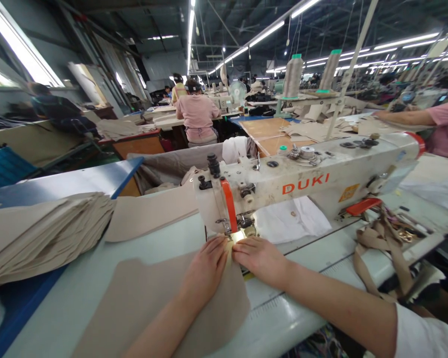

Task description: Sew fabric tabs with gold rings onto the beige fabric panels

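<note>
Closest to the camera, the person's left forearm [162, 318] reaches up from the bottom edge across a beige fabric panel [145, 291], which lies on the pale sewing table [89, 281] with its far edge running up toward the needle area of a white sewing machine [306, 174] lettered DUKI. The left hand [208, 261] rests on the panel, palm down, its fingers together and pointing at the lit spot beneath the machine's orange bar [229, 206]. The right hand [260, 258], beyond a white sleeve [421, 328], comes in from the other side with fingers bent and together, their tips beside the left hand's at the panel's edge; whether either hand pinches the fabric cannot be told. Just behind the right hand, a white cloth [293, 219] lies under the machine's arm. On the left stands a stack of beige panels [56, 233], with another beige piece [149, 214] near it, while tan straps [381, 243] lie in a loose heap on the right.
</note>
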Available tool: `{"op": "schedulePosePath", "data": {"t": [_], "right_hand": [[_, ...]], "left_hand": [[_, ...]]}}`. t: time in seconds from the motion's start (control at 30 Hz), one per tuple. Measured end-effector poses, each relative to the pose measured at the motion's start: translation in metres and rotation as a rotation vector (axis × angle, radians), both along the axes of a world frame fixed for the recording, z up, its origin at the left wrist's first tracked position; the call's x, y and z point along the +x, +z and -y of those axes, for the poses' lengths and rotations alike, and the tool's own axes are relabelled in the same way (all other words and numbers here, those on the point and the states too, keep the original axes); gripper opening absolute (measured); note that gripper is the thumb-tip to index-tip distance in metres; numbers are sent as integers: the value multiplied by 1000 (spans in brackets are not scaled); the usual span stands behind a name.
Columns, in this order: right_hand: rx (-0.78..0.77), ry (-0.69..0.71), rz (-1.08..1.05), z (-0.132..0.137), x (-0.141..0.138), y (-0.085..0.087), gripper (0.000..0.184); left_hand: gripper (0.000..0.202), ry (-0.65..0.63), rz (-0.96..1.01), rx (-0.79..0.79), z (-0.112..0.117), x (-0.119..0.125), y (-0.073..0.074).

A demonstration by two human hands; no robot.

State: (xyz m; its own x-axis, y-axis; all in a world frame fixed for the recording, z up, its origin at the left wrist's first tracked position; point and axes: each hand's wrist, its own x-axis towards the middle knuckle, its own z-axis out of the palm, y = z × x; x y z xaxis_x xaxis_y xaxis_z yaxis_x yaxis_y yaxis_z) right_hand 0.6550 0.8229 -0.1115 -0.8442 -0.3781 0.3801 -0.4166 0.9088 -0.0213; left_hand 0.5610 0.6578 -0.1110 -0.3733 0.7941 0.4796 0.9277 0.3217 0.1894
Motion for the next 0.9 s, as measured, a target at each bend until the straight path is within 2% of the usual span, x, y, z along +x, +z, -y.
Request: {"op": "schedulePosePath", "data": {"t": [0.2, 0.37, 0.73, 0.9], "right_hand": [[14, 1, 17, 0, -2, 3, 8], [26, -14, 14, 1, -4, 3, 8], [17, -25, 44, 1, -5, 9, 9], [9, -19, 35, -1, -7, 5, 9]], "left_hand": [[32, -37, -93, -86, 1, 0, 0], [38, -8, -170, -137, 1, -1, -1], [35, 13, -131, -142, -1, -5, -1], [35, 23, -121, -154, -1, -6, -1]]}}
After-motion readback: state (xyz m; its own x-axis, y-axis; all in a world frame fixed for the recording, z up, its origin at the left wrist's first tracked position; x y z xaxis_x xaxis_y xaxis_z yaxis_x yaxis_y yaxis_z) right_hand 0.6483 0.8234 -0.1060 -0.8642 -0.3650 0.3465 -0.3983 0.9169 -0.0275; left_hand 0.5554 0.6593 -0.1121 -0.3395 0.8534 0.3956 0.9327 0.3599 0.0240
